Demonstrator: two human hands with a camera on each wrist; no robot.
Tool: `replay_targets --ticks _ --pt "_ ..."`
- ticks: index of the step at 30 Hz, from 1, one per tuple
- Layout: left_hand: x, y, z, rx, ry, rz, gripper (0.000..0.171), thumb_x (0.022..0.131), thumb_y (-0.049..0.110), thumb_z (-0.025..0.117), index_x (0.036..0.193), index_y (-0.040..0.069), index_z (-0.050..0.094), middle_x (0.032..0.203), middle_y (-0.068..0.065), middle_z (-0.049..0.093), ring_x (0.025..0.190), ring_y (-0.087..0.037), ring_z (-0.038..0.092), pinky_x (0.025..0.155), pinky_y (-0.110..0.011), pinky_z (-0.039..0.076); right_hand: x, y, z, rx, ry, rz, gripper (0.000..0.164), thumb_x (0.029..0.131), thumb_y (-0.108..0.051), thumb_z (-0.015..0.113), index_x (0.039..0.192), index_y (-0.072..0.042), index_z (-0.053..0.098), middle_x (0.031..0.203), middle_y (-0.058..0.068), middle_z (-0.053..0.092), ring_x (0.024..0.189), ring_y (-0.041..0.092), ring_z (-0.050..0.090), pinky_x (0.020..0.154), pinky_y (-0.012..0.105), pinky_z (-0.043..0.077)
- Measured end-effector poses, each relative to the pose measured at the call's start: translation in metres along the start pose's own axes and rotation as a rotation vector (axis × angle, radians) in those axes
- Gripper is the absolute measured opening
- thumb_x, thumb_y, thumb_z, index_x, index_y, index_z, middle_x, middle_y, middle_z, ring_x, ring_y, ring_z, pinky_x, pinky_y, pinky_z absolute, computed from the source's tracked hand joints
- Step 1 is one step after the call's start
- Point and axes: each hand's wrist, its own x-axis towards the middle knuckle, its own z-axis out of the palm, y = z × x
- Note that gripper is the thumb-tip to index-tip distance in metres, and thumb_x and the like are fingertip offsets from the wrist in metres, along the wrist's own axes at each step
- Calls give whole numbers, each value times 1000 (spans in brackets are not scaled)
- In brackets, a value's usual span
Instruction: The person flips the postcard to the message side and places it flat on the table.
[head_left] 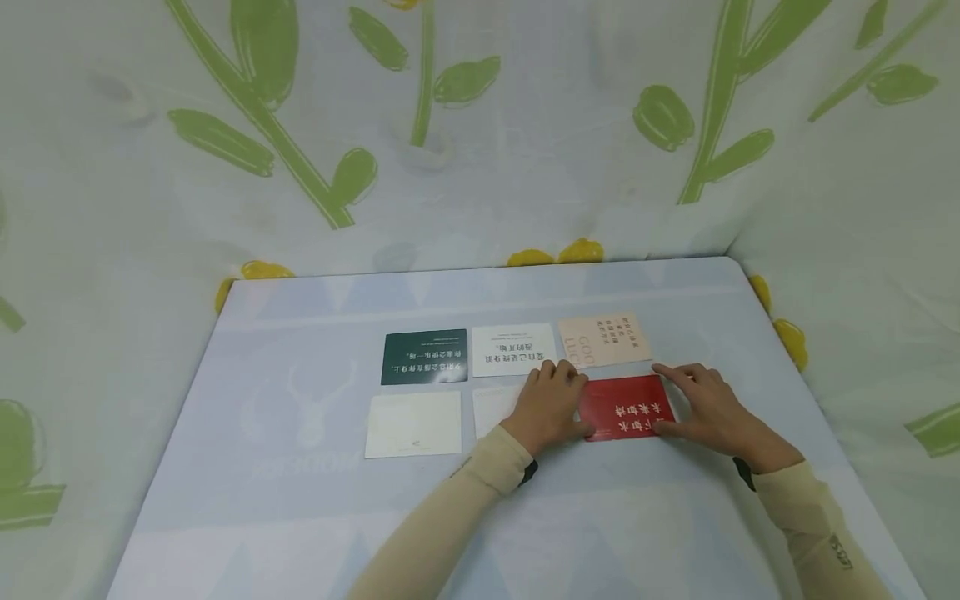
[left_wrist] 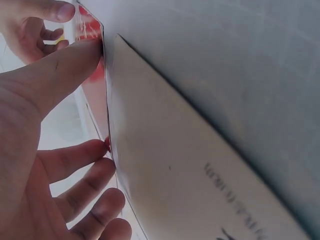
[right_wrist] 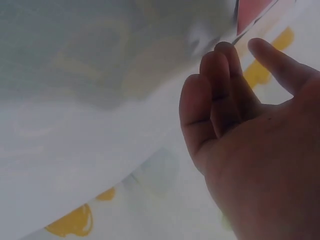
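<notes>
A red card (head_left: 627, 407) with white lettering lies flat on the table. My left hand (head_left: 547, 408) is at its left edge, thumb by the lower corner and index finger by the upper one. In the left wrist view the thumb (left_wrist: 75, 65) and index fingertip touch that edge, the other fingers loosely bent. My right hand (head_left: 712, 417) spans the right edge, fingers (right_wrist: 210, 100) extended and spread from the thumb. Half under my left forearm's line of sight lies a white card (head_left: 491, 408), partly hidden. Directly above the red card is a pink card (head_left: 606, 340).
Left of these, a cream card (head_left: 415, 425) lies below a dark green card (head_left: 425, 357). A white card with dark print (head_left: 513, 348) sits between the green and pink ones. The pale table (head_left: 262, 500) meets a leaf-patterned curtain (head_left: 480, 183) at its back edge.
</notes>
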Motion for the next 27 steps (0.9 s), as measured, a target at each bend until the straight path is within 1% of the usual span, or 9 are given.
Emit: replay_targets --ticks 4,7,12,19,23,27 --pt "1 0 0 -1 -1 3 69 83 60 74 135 17 61 129 -3 55 106 -19 46 84 -30 42 0 -1 1 -22 -18 21 97 69 -33 93 148 -6 41 133 31 44 118 49 40 89 66 44" --pt "1 1 -1 5 -3 5 68 83 60 74 134 17 61 128 -2 55 106 -19 46 85 -30 41 0 -3 1 -35 -22 27 96 68 -32 93 146 -6 44 133 31 44 119 49 39 90 66 44" --pt "1 1 -2 14 0 -1 67 83 61 74 132 16 62 127 -3 55 107 -19 46 87 -30 42 3 -5 0 -40 -15 5 93 67 -34 94 142 -5 48 132 31 45 118 50 40 90 67 43" --pt "0 1 -2 21 5 -1 68 83 61 74 133 17 62 129 -4 55 108 -19 46 88 -31 43 5 -3 0 -51 -10 -10 92 67 -33 94 142 -5 48 132 32 46 117 51 41 91 67 41" --pt "-1 0 -2 -2 35 3 73 80 61 77 135 16 59 134 -5 53 113 -20 46 90 -32 43 5 -3 1 -25 -5 -5 91 67 -30 94 141 -4 47 132 31 45 118 50 40 91 67 42" --pt "-1 1 -1 -23 59 -1 77 79 61 79 137 16 57 134 -4 54 114 -20 47 90 -32 42 5 -4 1 44 -18 27 93 69 -28 95 142 0 43 133 29 47 118 46 41 90 63 48"
